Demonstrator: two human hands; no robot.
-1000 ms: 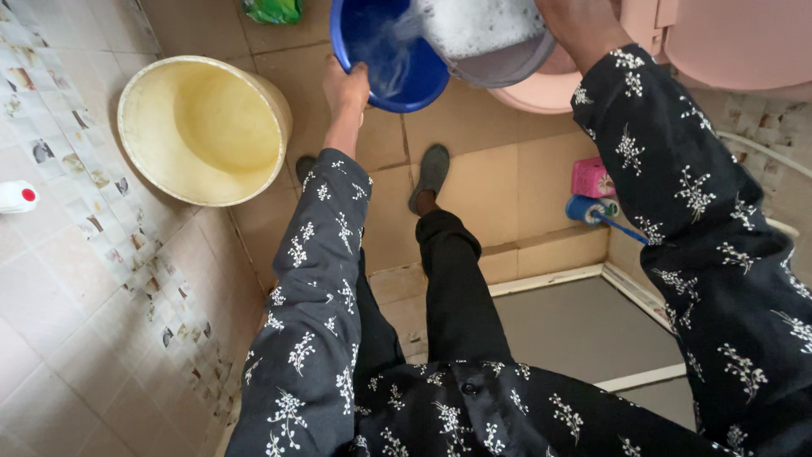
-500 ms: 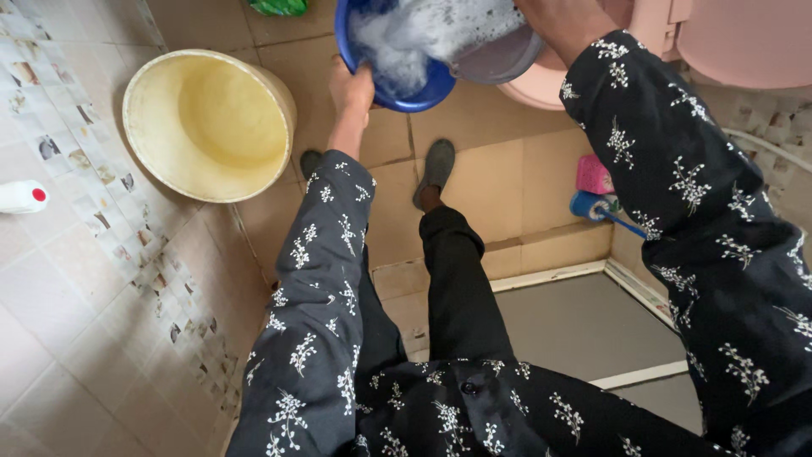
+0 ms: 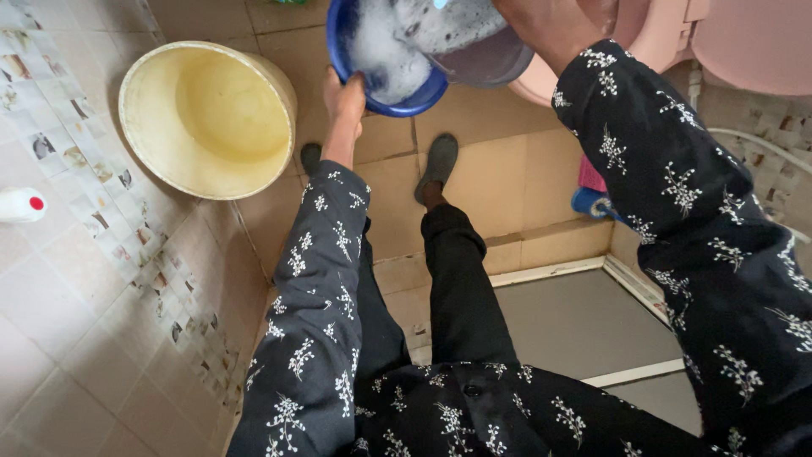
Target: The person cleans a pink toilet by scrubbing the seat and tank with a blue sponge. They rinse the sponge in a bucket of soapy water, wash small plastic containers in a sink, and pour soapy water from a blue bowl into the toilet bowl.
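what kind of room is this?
Most likely a home bathroom or wash area: small patterned wall tiles, a pink ceramic toilet at top right, and a round cream plastic bucket on the tan tiled floor beside a blue plastic basin of suds.

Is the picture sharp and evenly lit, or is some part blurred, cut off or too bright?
Head view: soft even light, no hard shadows; the foam in the blue basin is nearly white, with little detail; the right hand is cut by the top edge; the left hand and yellow bucket look sharp.
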